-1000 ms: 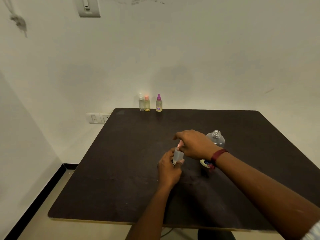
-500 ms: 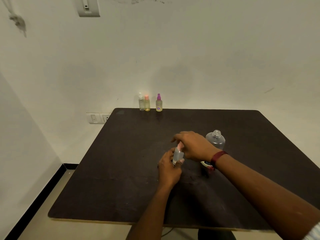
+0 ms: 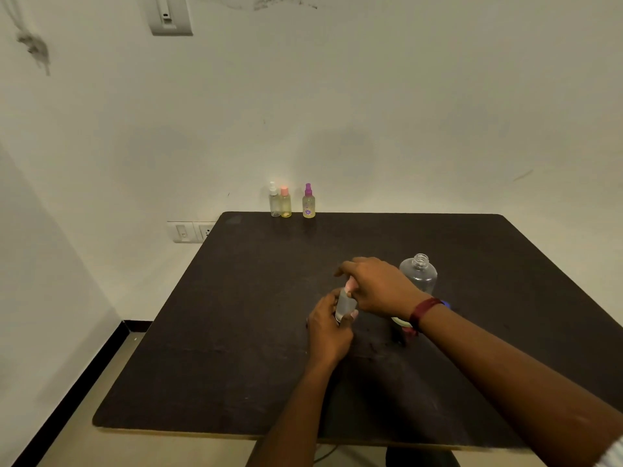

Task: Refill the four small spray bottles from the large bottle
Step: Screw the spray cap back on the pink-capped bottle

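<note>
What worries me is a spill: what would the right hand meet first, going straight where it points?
The small bottle's pink cap, which the right hand grips; past it, seemingly only bare table.

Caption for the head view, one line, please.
Left hand holds a small spray bottle while the right hand grips its top, uncapped large bottle beside.

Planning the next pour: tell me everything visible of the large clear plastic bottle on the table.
The large clear plastic bottle stands upright on the dark table, just beyond the right hand, which hides its lower left side. Round body, sloping shoulders, short threaded neck, no cap. See-through; liquid level cannot be told. Nothing visibly grips it.
</note>
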